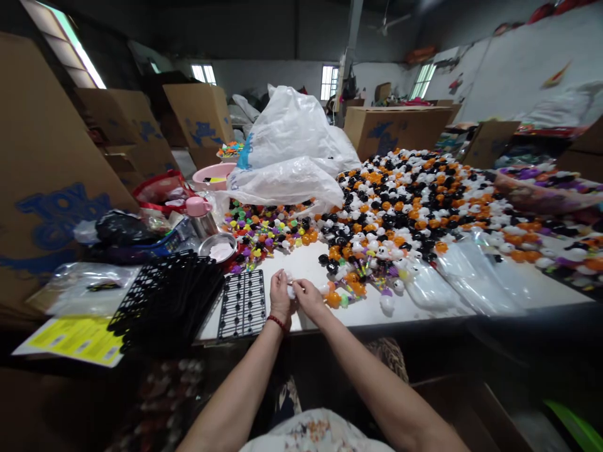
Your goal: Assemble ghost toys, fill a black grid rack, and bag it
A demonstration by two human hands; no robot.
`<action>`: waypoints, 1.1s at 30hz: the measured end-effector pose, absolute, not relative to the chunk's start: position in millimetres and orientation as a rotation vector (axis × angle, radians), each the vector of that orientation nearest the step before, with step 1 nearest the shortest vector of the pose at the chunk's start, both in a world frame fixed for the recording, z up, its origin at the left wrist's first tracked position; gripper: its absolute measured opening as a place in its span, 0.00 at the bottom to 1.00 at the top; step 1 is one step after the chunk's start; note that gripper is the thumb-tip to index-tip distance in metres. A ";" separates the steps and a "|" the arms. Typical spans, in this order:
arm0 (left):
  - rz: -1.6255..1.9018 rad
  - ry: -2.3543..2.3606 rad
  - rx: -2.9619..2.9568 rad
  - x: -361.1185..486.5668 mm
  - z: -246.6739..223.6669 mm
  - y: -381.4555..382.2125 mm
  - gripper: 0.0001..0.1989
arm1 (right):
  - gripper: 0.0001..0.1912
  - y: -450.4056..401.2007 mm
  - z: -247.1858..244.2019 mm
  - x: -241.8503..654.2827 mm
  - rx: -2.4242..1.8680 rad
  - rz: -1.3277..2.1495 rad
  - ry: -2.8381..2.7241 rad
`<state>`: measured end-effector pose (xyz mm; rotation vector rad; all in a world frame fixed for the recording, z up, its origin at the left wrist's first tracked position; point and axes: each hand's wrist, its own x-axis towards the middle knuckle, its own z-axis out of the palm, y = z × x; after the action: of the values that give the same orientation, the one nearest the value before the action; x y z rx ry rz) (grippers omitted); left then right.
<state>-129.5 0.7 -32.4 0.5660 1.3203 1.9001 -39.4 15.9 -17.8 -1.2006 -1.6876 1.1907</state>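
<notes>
Close together over the front of the white table (301,254), my two hands meet at a small white toy piece (291,291). My left hand (279,295), with a red bead bracelet on its wrist, has its fingers closed round the piece. From the other side my right hand (308,297) pinches at it with thumb and fingers; the exact shape is mostly covered. Left of my hands lies a flat black plastic grid tray (242,304). Just right of them are orange pumpkin pieces (334,299) and a white piece (387,302) near the table edge.
A big heap of orange, black and white toy heads (405,201) covers the right. Small coloured parts (268,235) lie beneath a white plastic sack (296,132). Stacked black trays (164,301), a metal bowl (218,248), a pink-lidded flask (201,216) and clear bags (475,273) stand around.
</notes>
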 end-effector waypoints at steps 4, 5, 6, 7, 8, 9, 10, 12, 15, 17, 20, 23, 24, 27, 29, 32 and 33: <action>1.904 1.359 0.493 -126.2 -15.2 -6.0 0.25 | 0.13 13.1 -1.4 -29.7 -1.249 1.081 -1.639; 1.881 1.338 0.490 -125.4 -8.7 -9.9 0.25 | 0.14 12.7 5.1 -23.2 -1.249 1.046 -1.619; 1.850 1.300 0.489 -124.7 -1.7 -14.7 0.26 | 0.15 12.0 12.2 -15.6 -1.240 1.026 -1.589; 1.811 1.250 0.488 -124.0 5.3 -20.0 0.26 | 0.16 11.0 19.5 -7.6 -1.218 1.033 -1.548; 1.766 1.197 0.486 -123.1 12.0 -25.8 0.26 | 0.18 9.6 26.8 0.4 -1.182 1.075 -1.495; 1.718 1.142 0.485 -122.0 17.9 -31.6 0.27 | 0.19 7.8 33.5 7.9 -1.131 1.144 -1.436; 1.670 1.091 0.488 -120.5 22.9 -37.3 0.27 | 0.20 5.6 39.2 14.4 -1.072 1.225 -1.377; 1.589 1.010 0.505 -116.0 29.7 -47.2 0.26 | 0.21 0.4 46.5 24.3 -0.976 1.352 -1.285; 1.500 0.919 0.508 -106.0 33.4 -57.4 0.24 | 0.21 -8.3 46.7 32.3 -0.953 1.343 -1.257; 1.464 0.884 0.484 -98.3 33.7 -61.1 0.23 | 0.21 -14.0 43.2 35.2 -0.967 1.273 -1.281; 1.442 0.871 0.449 -87.2 33.7 -64.1 0.25 | 0.19 -21.6 40.1 38.4 -0.969 1.214 -1.305; 1.433 0.909 0.431 -78.6 33.1 -65.5 0.27 | 0.18 -26.3 40.9 41.6 -0.958 1.248 -1.278; 1.434 0.927 0.427 -76.5 32.3 -65.7 0.27 | 0.18 -27.1 41.0 42.7 -0.956 1.259 -1.270; 1.469 0.969 0.430 -72.5 28.8 -65.4 0.25 | 0.17 -28.0 38.3 46.5 -0.958 1.250 -1.277; 1.495 0.981 0.441 -71.1 26.8 -64.8 0.23 | 0.17 -28.4 34.6 49.0 -0.969 1.224 -1.305; 1.491 1.014 0.452 -69.4 26.6 -64.3 0.23 | 0.18 -29.0 29.3 52.5 -1.005 1.201 -1.341; 1.485 1.026 0.458 -68.9 27.2 -64.4 0.23 | 0.18 -29.1 28.0 53.8 -1.017 1.198 -1.345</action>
<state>-68.9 -64.4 27.2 0.4584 1.0261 1.4854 53.8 -29.1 28.0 -1.0166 -1.3446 1.1982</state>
